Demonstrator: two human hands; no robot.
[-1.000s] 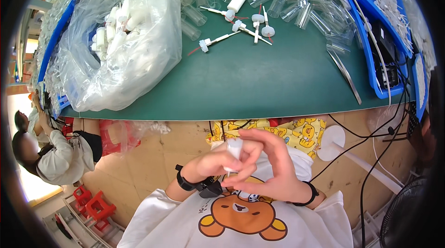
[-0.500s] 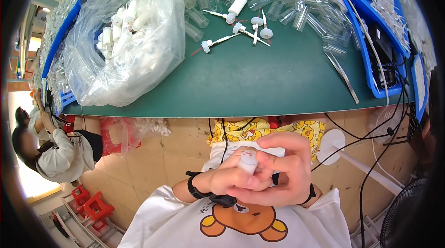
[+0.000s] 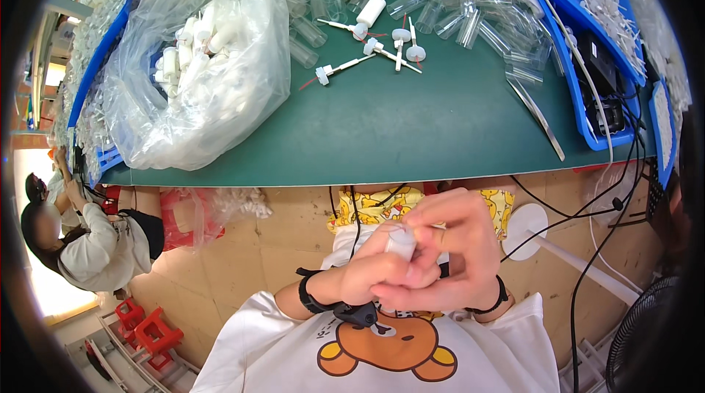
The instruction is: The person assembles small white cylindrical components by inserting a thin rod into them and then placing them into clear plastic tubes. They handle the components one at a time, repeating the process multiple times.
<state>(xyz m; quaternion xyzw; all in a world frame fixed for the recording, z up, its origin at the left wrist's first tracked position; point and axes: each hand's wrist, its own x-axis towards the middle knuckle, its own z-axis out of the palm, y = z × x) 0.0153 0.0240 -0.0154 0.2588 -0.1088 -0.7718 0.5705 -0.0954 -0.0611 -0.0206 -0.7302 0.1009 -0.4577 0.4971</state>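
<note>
Close in, over the white cotton-looking shirt (image 3: 257, 349), the left hand (image 3: 371, 275) is curled around a small white cylinder (image 3: 400, 244), held upright-ish with its top end showing. The right hand (image 3: 466, 250) bends its thumb and fingers in at that top end; blur hides whether they pinch anything, so I cannot tell.

The cylinder looks light and fairly stiff, probably smooth plastic that could slip in dry fingers. A wrap around its side wall seems the safest hold (any fine wire at the end would likely bend easily).

Beyond the hands, the matte green tabletop (image 3: 352, 136) carries slender metal tweezers (image 3: 540, 121) at the right. Farther off lie thin white stems with pale, knobby discs and red wires (image 3: 323, 76), then glossy clear tubes (image 3: 496, 39) and more blunt white cylinders (image 3: 372, 11). A crinkled, translucent bag (image 3: 198, 143) bulges at left, and a hard blue bin (image 3: 601, 145) stands right.
</note>
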